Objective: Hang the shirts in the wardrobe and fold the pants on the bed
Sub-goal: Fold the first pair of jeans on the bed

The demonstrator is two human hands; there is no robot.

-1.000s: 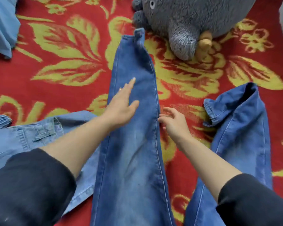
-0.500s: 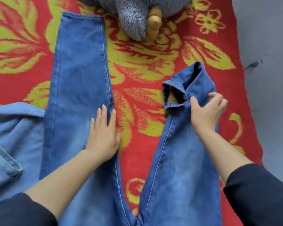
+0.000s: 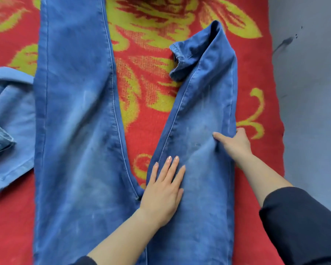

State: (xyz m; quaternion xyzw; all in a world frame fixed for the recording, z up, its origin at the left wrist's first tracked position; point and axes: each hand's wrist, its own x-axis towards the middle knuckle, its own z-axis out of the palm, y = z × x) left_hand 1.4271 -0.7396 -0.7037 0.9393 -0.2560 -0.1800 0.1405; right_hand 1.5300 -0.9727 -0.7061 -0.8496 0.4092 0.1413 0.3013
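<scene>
Blue jeans (image 3: 76, 131) lie spread on the bed, both legs pointing away from me. The left leg is flat. The right leg (image 3: 204, 104) has its cuff folded back and crumpled at the far end. My left hand (image 3: 162, 190) presses flat with straight fingers on the right leg's inner thigh near the crotch. My right hand (image 3: 235, 144) grips the outer edge of the right leg at knee height, thumb on top of the fabric and fingers tucked under the seam.
A red blanket with yellow flowers (image 3: 147, 88) covers the bed. A lighter denim garment (image 3: 10, 127) lies at the left, touching the jeans' left leg. A grey wall (image 3: 310, 92) runs along the bed's right edge.
My left hand moved from the left leg across to the right leg's inner thigh. My right hand slid from the folded cuff down to the leg's outer edge. The view shifted nearer, hiding the plush toy.
</scene>
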